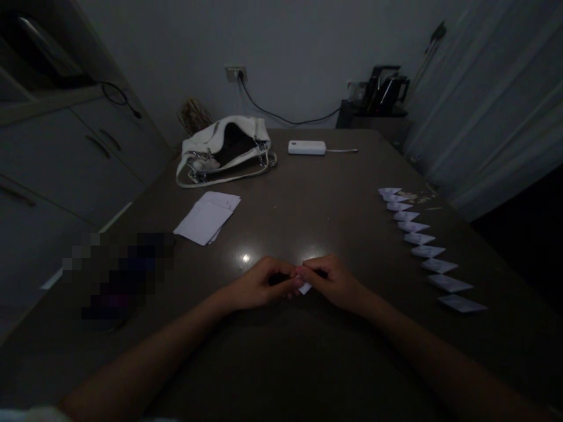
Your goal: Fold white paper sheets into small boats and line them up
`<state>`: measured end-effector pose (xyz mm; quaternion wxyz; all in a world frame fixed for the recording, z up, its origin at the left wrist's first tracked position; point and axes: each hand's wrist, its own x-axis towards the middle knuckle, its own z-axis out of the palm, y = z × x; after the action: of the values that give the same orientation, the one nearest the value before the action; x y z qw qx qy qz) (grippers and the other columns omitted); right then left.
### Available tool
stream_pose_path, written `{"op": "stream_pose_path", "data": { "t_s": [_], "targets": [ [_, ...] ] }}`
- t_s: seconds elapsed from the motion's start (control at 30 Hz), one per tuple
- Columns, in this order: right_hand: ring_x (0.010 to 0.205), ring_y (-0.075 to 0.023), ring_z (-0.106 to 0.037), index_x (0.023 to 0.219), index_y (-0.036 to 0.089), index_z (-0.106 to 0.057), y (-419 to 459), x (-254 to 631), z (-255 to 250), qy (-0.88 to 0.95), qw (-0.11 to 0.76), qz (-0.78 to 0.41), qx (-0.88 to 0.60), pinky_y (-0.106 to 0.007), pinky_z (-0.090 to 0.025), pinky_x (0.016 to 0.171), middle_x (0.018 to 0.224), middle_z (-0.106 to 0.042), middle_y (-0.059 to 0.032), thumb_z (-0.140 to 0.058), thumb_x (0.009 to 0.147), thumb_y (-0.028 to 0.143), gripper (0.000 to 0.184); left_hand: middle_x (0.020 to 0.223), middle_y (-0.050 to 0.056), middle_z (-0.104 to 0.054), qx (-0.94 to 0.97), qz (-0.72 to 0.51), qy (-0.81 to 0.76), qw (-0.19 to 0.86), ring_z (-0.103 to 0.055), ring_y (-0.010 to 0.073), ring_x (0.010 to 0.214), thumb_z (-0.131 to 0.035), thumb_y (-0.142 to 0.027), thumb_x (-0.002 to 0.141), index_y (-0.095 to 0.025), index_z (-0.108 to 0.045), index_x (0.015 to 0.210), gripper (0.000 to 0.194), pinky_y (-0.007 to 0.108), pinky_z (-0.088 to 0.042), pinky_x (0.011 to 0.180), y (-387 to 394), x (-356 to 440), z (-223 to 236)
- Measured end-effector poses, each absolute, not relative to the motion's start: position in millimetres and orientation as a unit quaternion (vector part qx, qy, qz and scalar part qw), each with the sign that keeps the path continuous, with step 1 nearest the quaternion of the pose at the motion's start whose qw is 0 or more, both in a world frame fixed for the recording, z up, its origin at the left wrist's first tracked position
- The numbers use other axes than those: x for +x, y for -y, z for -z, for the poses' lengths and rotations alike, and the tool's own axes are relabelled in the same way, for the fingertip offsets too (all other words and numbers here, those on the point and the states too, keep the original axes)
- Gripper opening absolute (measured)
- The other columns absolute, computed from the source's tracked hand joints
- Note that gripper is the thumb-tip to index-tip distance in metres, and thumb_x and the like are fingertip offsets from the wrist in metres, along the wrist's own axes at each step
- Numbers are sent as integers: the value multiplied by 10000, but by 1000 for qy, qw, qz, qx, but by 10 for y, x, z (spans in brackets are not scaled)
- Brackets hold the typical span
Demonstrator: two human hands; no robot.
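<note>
Near the front middle of the table, my left hand (267, 282) and my right hand (335, 282) meet at a small piece of folded paper (305, 288). Thumbs and fingertips of both hands pinch it, and most of the paper is hidden behind them. Off to the right stands a row of several folded paper boats (419, 238), running from near to far. A stack of white paper sheets (206, 218) lies to the left, beyond my left hand.
A white handbag (224, 146) gapes at the back left of the dark table (281, 351). Behind the middle lies a white power bank (307, 147) with a short cable. Paper scraps (416, 198) lie beside the far boats. A kettle (391, 94) stands at the back right. The left front is pixelated.
</note>
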<state>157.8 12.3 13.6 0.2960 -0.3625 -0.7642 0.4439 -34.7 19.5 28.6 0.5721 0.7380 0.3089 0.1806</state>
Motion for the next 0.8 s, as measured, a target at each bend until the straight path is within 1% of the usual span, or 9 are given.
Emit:
{"op": "stream_pose_path", "data": {
  "t_s": [0.1, 0.17, 0.23, 0.33, 0.53, 0.67, 0.8],
  "targets": [
    [491, -71, -381, 647, 132, -570, -121, 1585, -138, 762, 293, -450, -360, -198, -263, 466, 534, -412, 39, -443, 915, 418, 411, 641, 27, -594, 738, -198, -324, 558, -536, 96, 588, -523, -335, 881, -89, -632, 754, 297, 185, -407, 551, -198, -352, -309],
    [483, -71, -401, 663, 136, -565, -121, 1587, -152, 757, 283, -468, -358, -192, -274, 458, 534, -433, 38, -445, 914, 430, 405, 619, 15, -570, 734, -220, -336, 547, -512, 89, 577, -529, -341, 877, -95, -609, 691, 319, 179, -386, 539, -202, -359, -324],
    [477, -72, -428, 688, 137, -577, -121, 1584, -168, 751, 275, -484, -356, -187, -298, 461, 532, -462, 35, -447, 917, 424, 390, 631, 12, -567, 730, -239, -345, 540, -507, 90, 596, -548, -341, 867, -100, -595, 674, 313, 180, -381, 553, -207, -364, -331],
    [463, -70, -452, 688, 136, -588, -121, 1571, -180, 742, 281, -490, -360, -181, -326, 470, 513, -489, 34, -456, 920, 399, 375, 661, 12, -564, 729, -245, -349, 535, -507, 96, 628, -534, -340, 878, -104, -600, 710, 297, 188, -384, 582, -213, -364, -320],
    [451, -70, -444, 657, 138, -562, -124, 1560, -176, 733, 306, -481, -372, -181, -329, 455, 509, -484, 28, -416, 933, 395, 405, 708, 19, -555, 725, -239, -329, 555, -503, 104, 665, -443, -332, 926, -98, -598, 792, 311, 202, -393, 618, -223, -362, -272],
    [464, -74, -460, 713, 132, -591, -107, 1557, -177, 732, 310, -479, -372, -183, -340, 452, 554, -511, 16, -412, 933, 399, 390, 780, 41, -592, 729, -228, -305, 569, -536, 121, 723, -474, -329, 911, -100, -615, 860, 273, 217, -416, 669, -219, -365, -265],
    [480, -79, -465, 701, 127, -590, -90, 1550, -183, 735, 312, -479, -365, -190, -345, 475, 546, -502, 14, -393, 940, 386, 404, 739, 48, -591, 705, -230, -322, 589, -551, 131, 698, -500, -343, 892, -92, -617, 813, 287, 221, -428, 644, -210, -372, -276]
  ]
}}
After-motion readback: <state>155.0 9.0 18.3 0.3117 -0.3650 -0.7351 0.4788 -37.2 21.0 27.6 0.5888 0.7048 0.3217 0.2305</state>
